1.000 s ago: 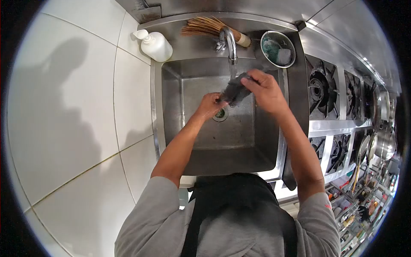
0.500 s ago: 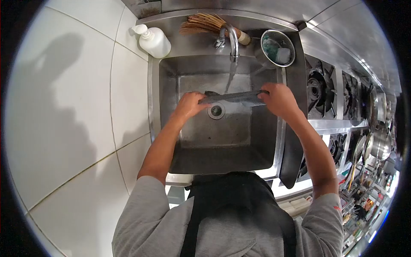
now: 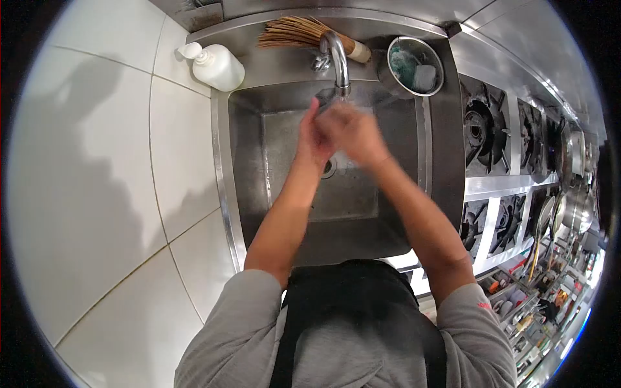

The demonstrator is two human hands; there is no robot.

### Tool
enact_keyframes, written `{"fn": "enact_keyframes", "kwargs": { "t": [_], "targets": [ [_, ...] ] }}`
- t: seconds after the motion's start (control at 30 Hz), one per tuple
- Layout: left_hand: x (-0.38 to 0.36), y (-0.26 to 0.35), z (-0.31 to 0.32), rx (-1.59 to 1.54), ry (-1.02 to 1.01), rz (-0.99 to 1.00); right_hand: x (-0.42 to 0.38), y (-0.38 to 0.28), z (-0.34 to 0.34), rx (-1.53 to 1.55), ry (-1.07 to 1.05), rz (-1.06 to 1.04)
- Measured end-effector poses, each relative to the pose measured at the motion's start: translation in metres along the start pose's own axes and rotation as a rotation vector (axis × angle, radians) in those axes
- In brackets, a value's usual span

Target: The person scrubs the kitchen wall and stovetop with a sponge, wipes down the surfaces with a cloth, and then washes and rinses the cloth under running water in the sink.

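Both hands are close together under the faucet [image 3: 336,61], over the steel sink [image 3: 259,213]. My left hand [image 3: 314,132] has its thumb raised, and its other fingers are hidden behind the right hand. My right hand [image 3: 354,129] is smeared by motion and overlaps the left. A small part of a dark cloth [image 3: 325,97] shows just above the hands, beside the faucet's mouth; which hand holds it cannot be told. The drain [image 3: 330,169] lies partly behind my left wrist.
A white pump bottle [image 3: 218,67] stands at the sink's back left corner. Behind the faucet lies a straw brush [image 3: 304,33]. A metal container [image 3: 414,66] with scrubbing pads sits back right. Gas burners [image 3: 482,129] are at the right, tiled wall [image 3: 97,194] at the left.
The hands have come together and moved up under the faucet. The dark cloth, stretched between them before, is now bunched and mostly hidden. The view has shifted slightly.
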State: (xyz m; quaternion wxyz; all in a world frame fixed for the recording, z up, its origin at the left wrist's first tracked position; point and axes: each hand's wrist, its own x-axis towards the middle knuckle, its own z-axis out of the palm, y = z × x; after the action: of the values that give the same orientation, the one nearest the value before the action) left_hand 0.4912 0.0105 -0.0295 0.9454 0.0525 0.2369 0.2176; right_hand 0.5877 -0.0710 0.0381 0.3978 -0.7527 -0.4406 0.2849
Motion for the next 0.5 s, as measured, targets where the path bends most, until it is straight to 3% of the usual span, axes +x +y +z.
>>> {"fn": "enact_keyframes", "kwargs": {
  "t": [0.03,0.07,0.13,0.17,0.2,0.23,0.3,0.33,0.4,0.5],
  "targets": [
    [0.008,-0.002,-0.007,0.03,-0.027,-0.09,-0.015,-0.009,0.019,-0.256,-0.153,-0.001],
    [0.04,-0.012,-0.04,0.041,0.201,-0.1,-0.016,-0.002,0.022,-0.314,-0.152,-0.062],
    [0.03,-0.032,-0.058,0.138,0.045,0.011,-0.019,0.016,0.033,-0.425,-0.16,-0.185],
    [0.025,-0.042,-0.063,0.189,-0.033,0.068,-0.009,0.028,0.034,-0.38,0.007,-0.133],
    [0.019,-0.047,-0.011,-0.056,0.191,0.039,0.01,0.044,0.031,-0.334,0.174,-0.079],
    [0.017,-0.044,-0.014,-0.003,0.212,0.022,0.021,0.053,0.031,-0.287,0.344,-0.025],
    [0.017,-0.037,-0.017,0.097,0.241,-0.011,0.01,0.032,0.04,-0.261,0.354,-0.154],
    [0.05,-0.046,-0.084,-0.018,-0.267,0.012,-0.001,0.019,0.041,-0.256,0.293,-0.259],
    [0.044,-0.045,-0.066,0.021,-0.119,-0.001,-0.013,0.024,0.052,-0.277,0.237,-0.397],
    [0.015,-0.04,-0.019,0.094,0.122,-0.039,0.009,0.041,0.04,-0.476,0.202,-0.167]
  ]
}}
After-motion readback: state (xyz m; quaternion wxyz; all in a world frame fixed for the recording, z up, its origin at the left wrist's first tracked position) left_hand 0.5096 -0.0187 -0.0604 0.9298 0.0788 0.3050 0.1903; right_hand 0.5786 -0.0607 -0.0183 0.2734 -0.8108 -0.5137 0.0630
